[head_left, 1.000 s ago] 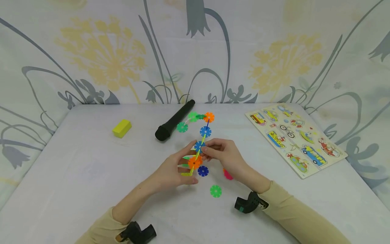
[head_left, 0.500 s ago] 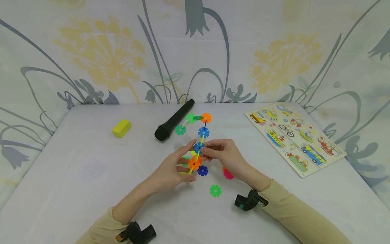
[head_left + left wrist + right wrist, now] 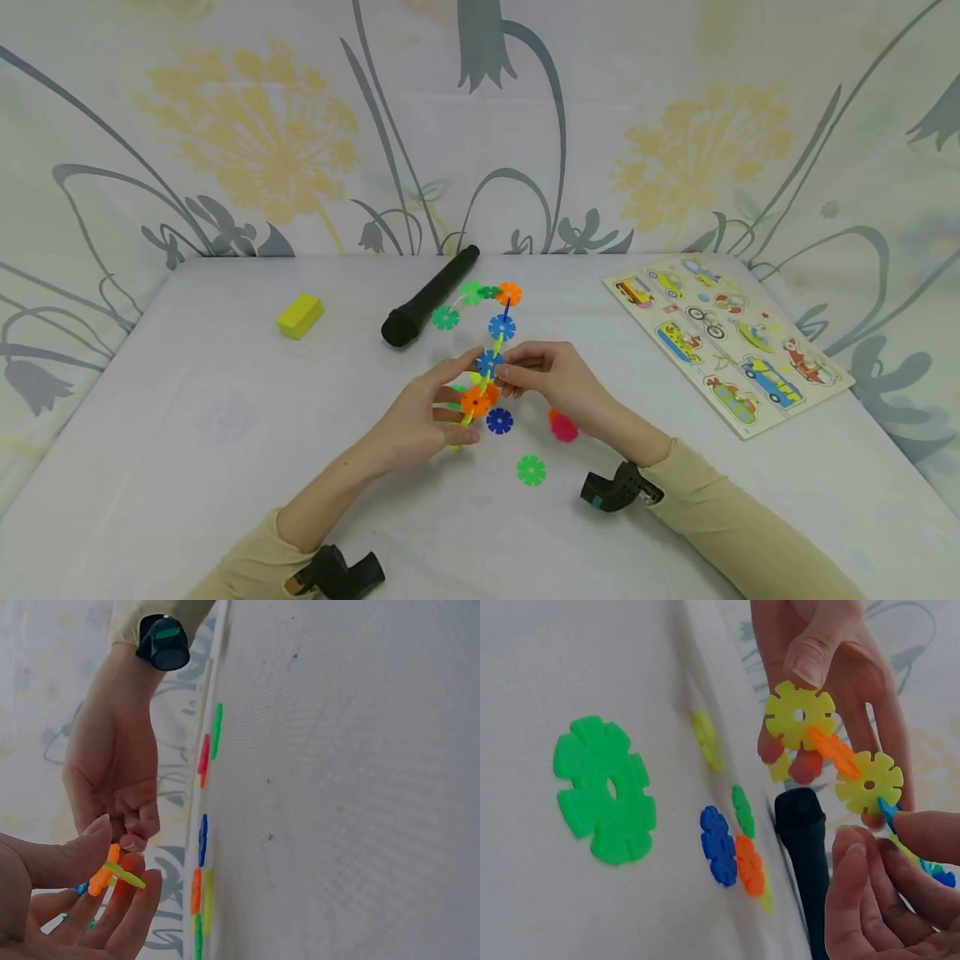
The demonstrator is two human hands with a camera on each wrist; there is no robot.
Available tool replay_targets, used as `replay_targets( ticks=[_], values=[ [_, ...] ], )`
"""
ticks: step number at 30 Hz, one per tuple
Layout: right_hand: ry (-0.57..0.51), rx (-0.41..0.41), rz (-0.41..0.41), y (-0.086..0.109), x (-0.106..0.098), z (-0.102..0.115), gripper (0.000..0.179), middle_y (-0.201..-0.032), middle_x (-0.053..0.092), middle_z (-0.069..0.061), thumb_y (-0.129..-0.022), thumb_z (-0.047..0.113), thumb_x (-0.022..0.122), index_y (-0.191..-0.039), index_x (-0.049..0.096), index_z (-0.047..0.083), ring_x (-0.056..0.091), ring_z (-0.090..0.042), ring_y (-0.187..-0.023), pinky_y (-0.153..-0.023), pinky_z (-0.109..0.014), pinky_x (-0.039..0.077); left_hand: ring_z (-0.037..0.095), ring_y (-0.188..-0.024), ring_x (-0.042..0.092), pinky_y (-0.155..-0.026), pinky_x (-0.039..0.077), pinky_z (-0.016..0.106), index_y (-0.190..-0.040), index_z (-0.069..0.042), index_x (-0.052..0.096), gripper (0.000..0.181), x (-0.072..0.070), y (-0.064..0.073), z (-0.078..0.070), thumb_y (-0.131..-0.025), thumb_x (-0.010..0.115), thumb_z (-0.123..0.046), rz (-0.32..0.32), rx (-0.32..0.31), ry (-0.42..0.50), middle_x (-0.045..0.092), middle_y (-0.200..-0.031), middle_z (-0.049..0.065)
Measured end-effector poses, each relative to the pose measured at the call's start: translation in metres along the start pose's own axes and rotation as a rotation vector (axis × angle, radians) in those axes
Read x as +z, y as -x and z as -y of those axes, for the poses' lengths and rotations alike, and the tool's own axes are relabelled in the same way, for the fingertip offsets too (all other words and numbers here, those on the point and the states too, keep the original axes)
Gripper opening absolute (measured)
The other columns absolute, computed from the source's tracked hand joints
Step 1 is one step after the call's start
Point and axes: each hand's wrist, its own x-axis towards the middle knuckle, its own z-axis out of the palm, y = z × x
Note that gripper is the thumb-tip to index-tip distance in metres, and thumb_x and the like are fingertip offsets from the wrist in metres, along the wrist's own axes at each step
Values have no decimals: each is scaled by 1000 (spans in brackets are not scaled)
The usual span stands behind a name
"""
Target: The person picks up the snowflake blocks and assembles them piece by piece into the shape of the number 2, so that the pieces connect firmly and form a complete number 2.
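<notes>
Passage: desk (image 3: 300,400) between yellow block (image 3: 301,317) and left hand (image 3: 416,415); between right hand (image 3: 553,382) and puzzle board (image 3: 729,346). Obstacles: microphone (image 3: 431,297) beyond, green disc (image 3: 531,471) nearer.

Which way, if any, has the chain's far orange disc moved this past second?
Yes: the far orange disc shifted slightly left and down in the head view, against the black microphone.

Left arm (image 3: 332,492) and right arm (image 3: 637,432) are angling inward, left hand (image 3: 427,412) kinda gripping between thumb and spread fingers, right hand (image 3: 547,375) pinching away just beside it.
</notes>
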Motion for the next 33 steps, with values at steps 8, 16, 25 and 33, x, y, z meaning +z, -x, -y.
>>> replay_targets(
  ticks=[8, 16, 25, 33],
  values=[
    [232, -2, 78, 4, -30, 0, 29, -100, 73, -14, -99, 28, 63, -113, 70, 4, 70, -27, -91, -85, -32, 57, 24, -107, 60, -96, 54, 41, -156, -25, 37, 86, 2, -3, 0, -83, 75, 2, -11, -3, -38, 45, -151, 6],
    [472, -12, 146, 17, -54, -13, 25, -89, 67, 0, -86, 18, 79, -106, 72, 5, 60, -16, -81, -73, -23, 52, 24, -105, 60, -96, 54, 40, -155, -26, 37, 86, -1, -2, 2, -84, 76, 0, -15, 4, -52, 46, -150, 5],
    [614, -54, 306, 21, -57, -14, 24, -87, 61, 1, -79, 15, 84, -99, 70, 11, 55, -15, -81, -70, -25, 49, 23, -104, 59, -93, 56, 36, -155, -27, 37, 84, -5, -1, 2, -86, 74, 0, -41, -3, -41, 47, -148, 4],
    [608, -116, 339, 21, -55, -18, 21, -85, 58, 3, -79, 11, 84, -90, 66, 13, 54, -15, -79, -69, -24, 48, 24, -104, 59, -92, 56, 35, -156, -24, 35, 83, -5, -2, 4, -87, 74, -1, -29, 17, -37, 46, -149, 8]
  ],
)
